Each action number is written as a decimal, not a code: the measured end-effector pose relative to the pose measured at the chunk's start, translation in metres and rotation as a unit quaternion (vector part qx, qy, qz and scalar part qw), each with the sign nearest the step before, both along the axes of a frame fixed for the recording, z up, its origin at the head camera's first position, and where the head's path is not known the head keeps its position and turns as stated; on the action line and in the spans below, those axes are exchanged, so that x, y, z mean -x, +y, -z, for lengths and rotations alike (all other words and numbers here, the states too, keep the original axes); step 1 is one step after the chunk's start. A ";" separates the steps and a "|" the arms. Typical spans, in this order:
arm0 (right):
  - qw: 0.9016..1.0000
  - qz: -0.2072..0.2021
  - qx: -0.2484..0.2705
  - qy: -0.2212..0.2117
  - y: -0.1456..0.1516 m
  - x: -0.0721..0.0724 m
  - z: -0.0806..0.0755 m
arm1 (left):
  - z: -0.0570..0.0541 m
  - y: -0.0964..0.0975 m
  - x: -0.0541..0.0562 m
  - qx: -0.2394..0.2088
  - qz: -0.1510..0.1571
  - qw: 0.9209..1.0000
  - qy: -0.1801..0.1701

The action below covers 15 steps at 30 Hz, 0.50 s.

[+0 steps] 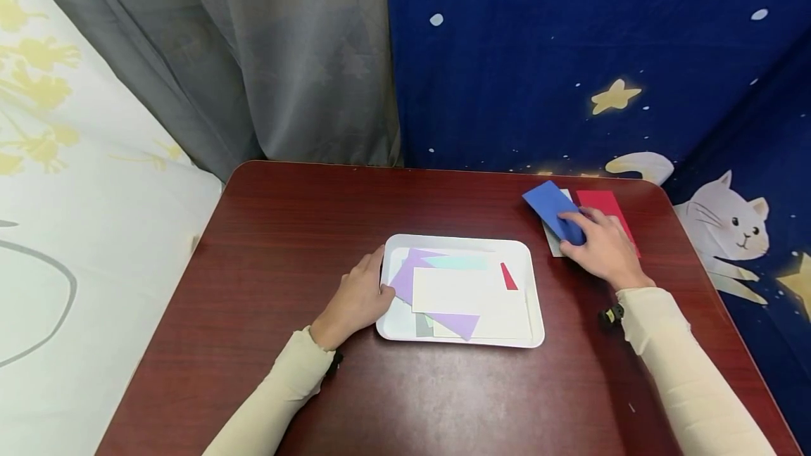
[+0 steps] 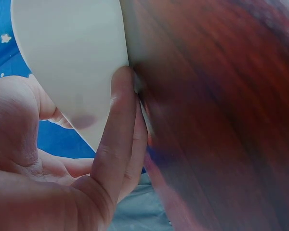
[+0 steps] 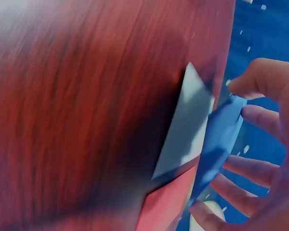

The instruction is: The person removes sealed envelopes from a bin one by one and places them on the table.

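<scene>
A blue paper rectangle (image 1: 550, 204) is pinched at its near corner between the thumb and fingers of my right hand (image 1: 607, 250). It is tilted over a light grey paper piece (image 3: 187, 122) on the table, beside a red paper piece (image 1: 597, 200). My left hand (image 1: 356, 298) grips the left edge of a white tray (image 1: 537, 312), thumb at the rim and fingers along the outer side. Inside the tray lie a white rectangle (image 1: 447, 290), a purple sheet (image 1: 404, 283) partly under it, a light blue piece (image 1: 459, 262) and a small red piece (image 1: 510, 277).
The dark red wooden table (image 1: 304, 217) has its far edge against a grey curtain (image 1: 317, 62) and a blue starry curtain (image 1: 507, 76). A white cloth (image 1: 95, 231) with yellow print hangs at the left. The coloured papers lie near the table's far right corner.
</scene>
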State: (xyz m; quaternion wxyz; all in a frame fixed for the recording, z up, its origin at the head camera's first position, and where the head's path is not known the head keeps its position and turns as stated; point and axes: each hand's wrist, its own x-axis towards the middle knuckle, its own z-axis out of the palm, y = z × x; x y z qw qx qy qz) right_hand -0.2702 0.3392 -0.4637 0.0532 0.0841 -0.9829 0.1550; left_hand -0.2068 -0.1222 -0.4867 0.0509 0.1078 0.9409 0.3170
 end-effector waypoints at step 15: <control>0.986 0.156 0.012 -0.058 0.070 -0.005 0.012 | 0.001 -0.002 0.000 -0.002 0.004 1.000 0.008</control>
